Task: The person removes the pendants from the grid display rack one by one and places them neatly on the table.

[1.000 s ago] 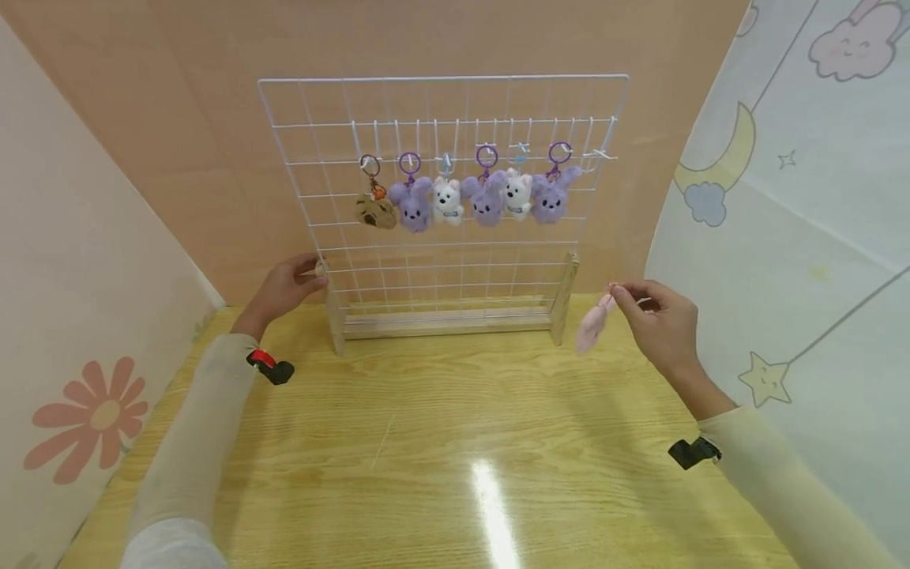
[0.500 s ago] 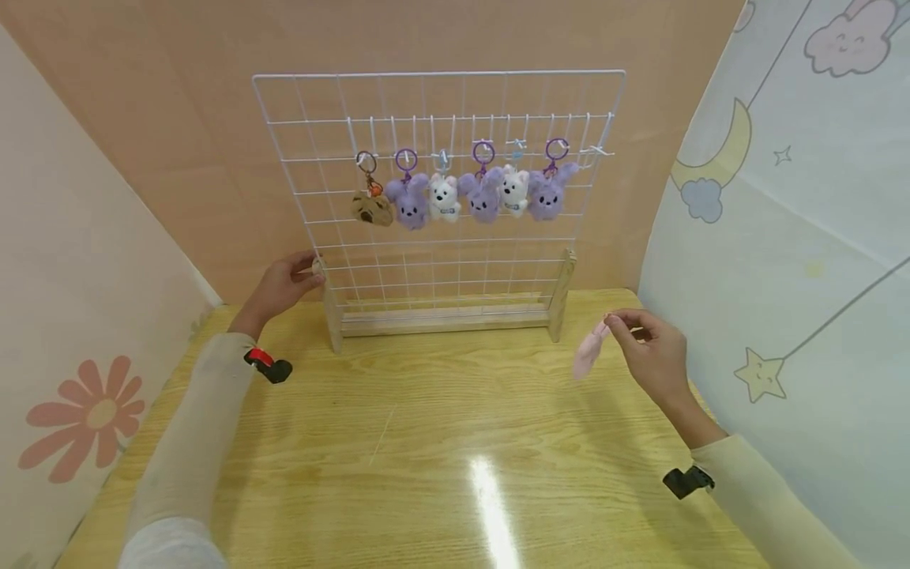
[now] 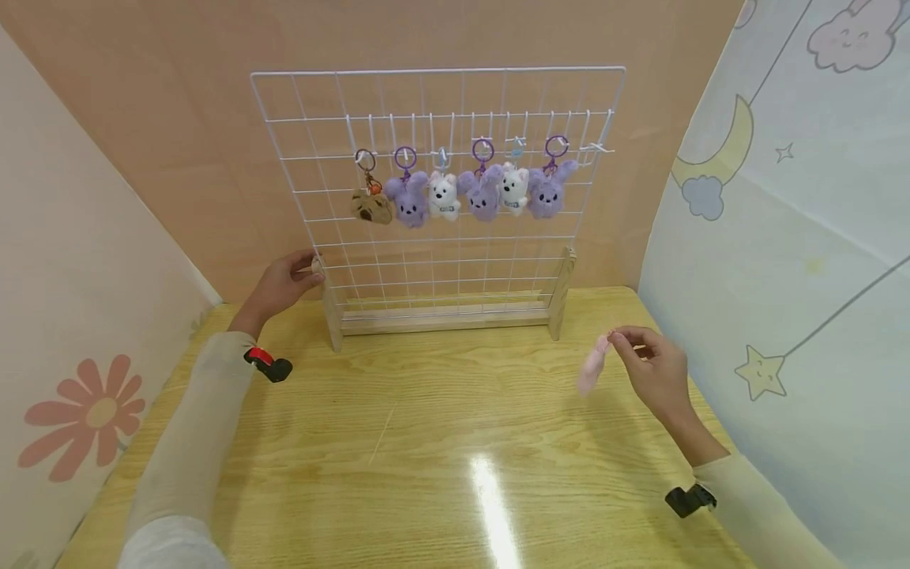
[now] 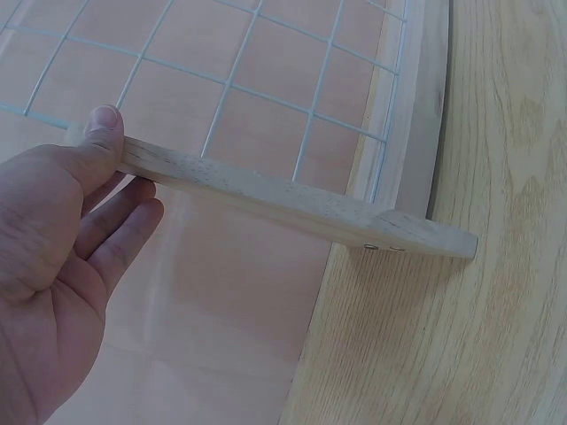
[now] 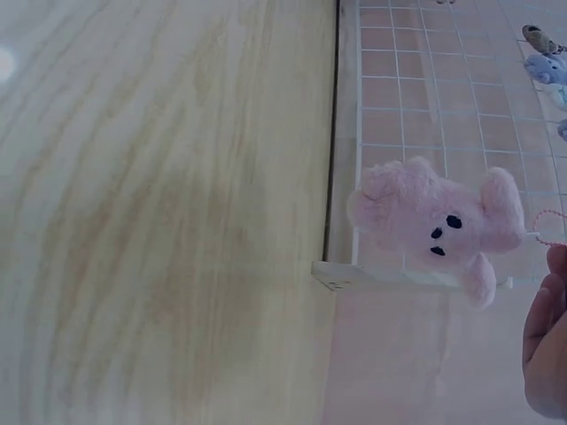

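A pink plush keychain (image 5: 416, 212) with long ears and black eyes dangles from a thin pink bead loop. My right hand (image 3: 654, 371) pinches that loop above the table, to the right of the rack. At the rack's left side, my left hand (image 3: 280, 288) grips the top of the wooden upright (image 4: 266, 190) between thumb and fingers. The white wire grid rack (image 3: 441, 261) stands upright on its wooden base. On its hooks hang a brown plush (image 3: 372, 207), several purple plush keychains (image 3: 408, 201) and two white dog plush keychains (image 3: 444, 197).
A wood-grain table (image 3: 398, 427) lies under the rack. Behind it is an orange-tan backdrop (image 3: 178, 103). Patterned white panels stand at left (image 3: 71, 261) and right (image 3: 775, 261), close to my forearms. White hooks (image 3: 593, 150) stick out at the grid's right end.
My right hand has come down and toward me, with the pink plush keychain still hanging from its fingers. The left hand keeps its grip on the upright. The head view has shifted slightly.
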Available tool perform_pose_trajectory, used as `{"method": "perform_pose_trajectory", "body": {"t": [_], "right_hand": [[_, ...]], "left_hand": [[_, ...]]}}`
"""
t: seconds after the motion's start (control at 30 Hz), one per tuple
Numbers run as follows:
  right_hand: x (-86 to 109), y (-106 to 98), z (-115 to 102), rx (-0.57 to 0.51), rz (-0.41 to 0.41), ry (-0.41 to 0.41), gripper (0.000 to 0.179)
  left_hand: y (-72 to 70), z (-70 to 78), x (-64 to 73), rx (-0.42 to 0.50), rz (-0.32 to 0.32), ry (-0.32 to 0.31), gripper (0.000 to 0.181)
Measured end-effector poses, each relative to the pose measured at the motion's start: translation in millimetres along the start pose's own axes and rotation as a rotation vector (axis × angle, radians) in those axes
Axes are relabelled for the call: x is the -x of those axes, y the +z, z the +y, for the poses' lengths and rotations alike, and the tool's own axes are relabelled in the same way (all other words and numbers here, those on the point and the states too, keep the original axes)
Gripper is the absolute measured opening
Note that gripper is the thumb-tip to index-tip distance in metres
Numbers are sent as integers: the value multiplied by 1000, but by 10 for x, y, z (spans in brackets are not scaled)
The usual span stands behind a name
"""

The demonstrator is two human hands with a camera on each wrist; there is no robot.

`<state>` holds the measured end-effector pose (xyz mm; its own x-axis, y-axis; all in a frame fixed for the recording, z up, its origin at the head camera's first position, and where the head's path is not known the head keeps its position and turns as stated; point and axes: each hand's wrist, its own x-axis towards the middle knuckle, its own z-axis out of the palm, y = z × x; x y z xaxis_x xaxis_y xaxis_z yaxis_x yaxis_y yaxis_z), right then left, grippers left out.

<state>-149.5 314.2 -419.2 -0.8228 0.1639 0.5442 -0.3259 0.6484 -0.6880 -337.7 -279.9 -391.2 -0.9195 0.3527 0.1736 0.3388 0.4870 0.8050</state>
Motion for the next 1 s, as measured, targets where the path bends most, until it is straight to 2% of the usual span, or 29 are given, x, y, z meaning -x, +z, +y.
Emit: {"method": "perform_pose_trajectory", "body": {"t": [0.3, 0.47, 0.57, 0.77, 1.0], "right_hand": [[168, -13, 142, 15, -32, 66, 15], [262, 15, 211, 17, -51, 89, 14], [290, 45, 243, 13, -48, 84, 11], [285, 98, 257, 17, -49, 78, 11], [245, 166, 288, 31, -58, 67, 13]], "left_hand": [[4, 10, 20, -2, 12, 8, 60], [7, 28, 23, -29, 11, -15, 60], [9, 107, 41, -36, 4, -24, 59], [10, 374, 134, -44, -10, -38, 57], [12, 422, 151, -20, -13, -29, 57]]}}
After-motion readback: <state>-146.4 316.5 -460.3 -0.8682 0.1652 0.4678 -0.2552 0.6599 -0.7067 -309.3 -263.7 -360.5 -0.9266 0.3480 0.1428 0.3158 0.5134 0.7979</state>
